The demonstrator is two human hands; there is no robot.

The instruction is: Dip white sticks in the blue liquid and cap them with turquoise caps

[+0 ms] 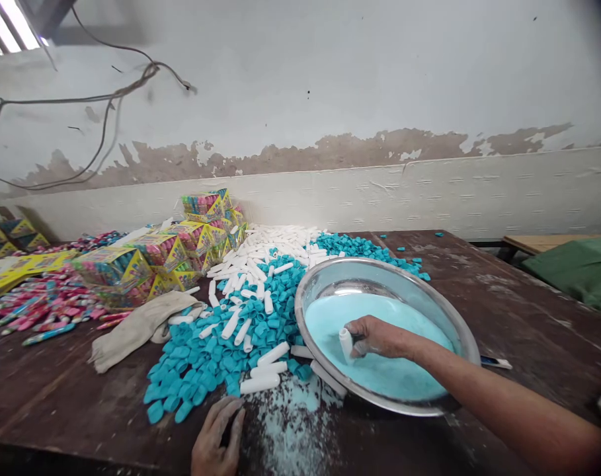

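Right forearm [501, 400] outstretched, right hand [379, 336] pinching white tube [346, 342], left hand [217, 437] curled

Powder [374, 311] lies in the basin [436, 307], caps [196, 370] and tubes [285, 236] to its left, boxes [164, 250] farther left.

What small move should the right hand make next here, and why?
Probably dip the white tube a little deeper into the pale blue powder: the right hand already grips it inside the metal basin, low over the powder. Whether the tube holds any powder cannot be seen.
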